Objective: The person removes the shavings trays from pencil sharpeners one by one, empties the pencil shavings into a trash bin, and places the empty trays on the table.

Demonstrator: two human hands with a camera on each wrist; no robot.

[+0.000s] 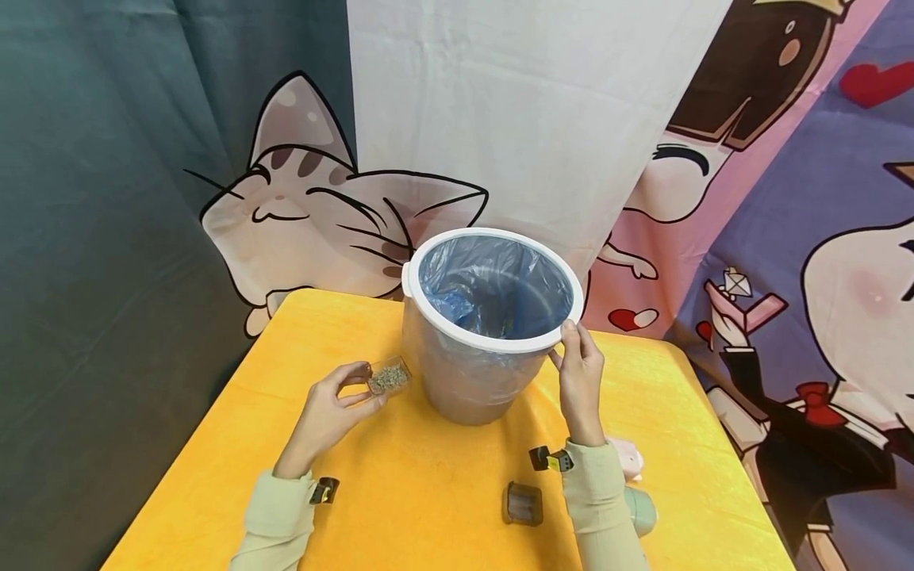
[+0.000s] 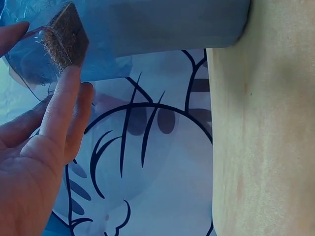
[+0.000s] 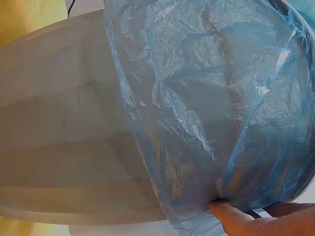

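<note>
A trash bin (image 1: 457,396) with a white rim ring (image 1: 493,344) stands on the yellow-covered table, lined with a thin blue plastic bag (image 1: 524,293). In front of its left side, my left hand (image 1: 328,416) pinches a small clear box (image 1: 401,366) between thumb and fingers. Greyish-brown crumbly bits (image 2: 58,49) fill part of that box in the left wrist view. At the bin's right front, my right hand (image 1: 581,381) grips the rim, thumb on top. The bag's edge (image 3: 147,162) hangs down the bin's outside in the right wrist view.
A small brown open container (image 1: 524,504) lies near the front of the yellow table (image 1: 421,507). Partly behind my right sleeve are a pink object (image 1: 628,458) and a pale green one (image 1: 641,511). A cartoon-printed curtain (image 1: 500,103) hangs close behind the table.
</note>
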